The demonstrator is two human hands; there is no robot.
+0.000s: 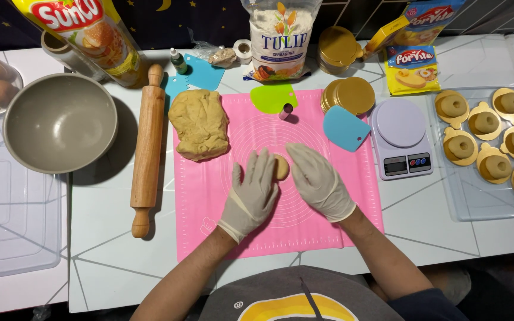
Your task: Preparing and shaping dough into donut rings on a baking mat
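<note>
We see the white-gloved left hand (251,193) and white-gloved right hand (319,180) lying open, cupping a small round tan dough piece (281,167) between them on the pink silicone mat (209,190); fingers flat, seemingly to shape it.

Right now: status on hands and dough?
Left hand and right hand gloved, flat, flanking small dough piece on pink mat. Big dough lump apart, upper left. Nothing in the way.

Scene brightly, evenly lit from above; soft shadows cast beside rolling pin (147,148) and bowl (60,122); focus sharp throughout.
</note>
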